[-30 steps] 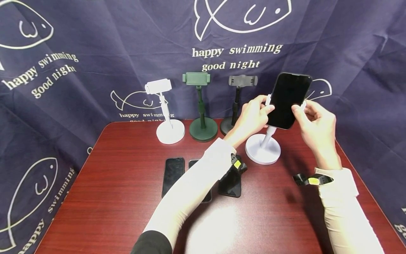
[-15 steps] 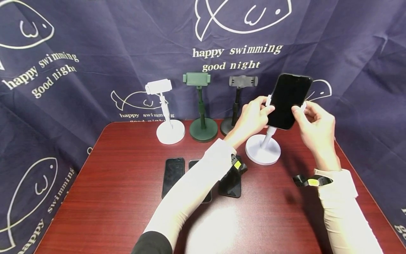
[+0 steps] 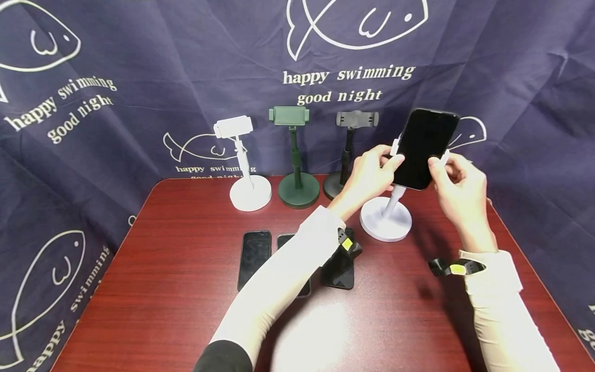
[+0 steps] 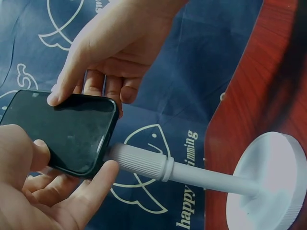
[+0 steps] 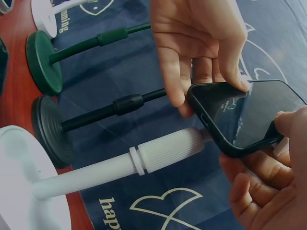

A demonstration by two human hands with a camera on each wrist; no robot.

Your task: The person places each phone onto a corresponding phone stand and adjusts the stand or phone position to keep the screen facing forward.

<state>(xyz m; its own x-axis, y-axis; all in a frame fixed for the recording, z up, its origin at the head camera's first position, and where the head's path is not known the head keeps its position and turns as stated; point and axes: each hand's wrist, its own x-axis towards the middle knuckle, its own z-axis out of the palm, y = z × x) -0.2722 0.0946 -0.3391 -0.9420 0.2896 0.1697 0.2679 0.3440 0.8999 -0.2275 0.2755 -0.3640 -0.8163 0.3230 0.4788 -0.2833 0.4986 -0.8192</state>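
Note:
A black smartphone (image 3: 426, 147) stands upright, leaning slightly, at the top of a white phone stand (image 3: 387, 219) on the right. White clamp ends of the stand show at both of its long edges. My left hand (image 3: 372, 171) grips the phone's left edge, thumb on the front and fingers curled behind. On the opposite edge my right hand (image 3: 462, 188) pinches in the same manner, its thumb (image 5: 284, 123) by the screen. From the left wrist, the ribbed collar (image 4: 141, 160) of the stand's pole shows just below the phone (image 4: 60, 129). The clamp's back is hidden.
Along the table's back edge stand another white stand (image 3: 250, 193), a green stand (image 3: 298, 190) and a black stand (image 3: 357, 120). Three phones lie on the red table (image 3: 153, 289): a left phone (image 3: 254, 253), a middle one partly under my left sleeve, and a right phone (image 3: 341, 271). A blue curtain (image 3: 209, 62) hangs behind.
Both hands stay on the phone at the white stand. My right hand and wrist have shifted slightly left and down; otherwise things look almost the same.

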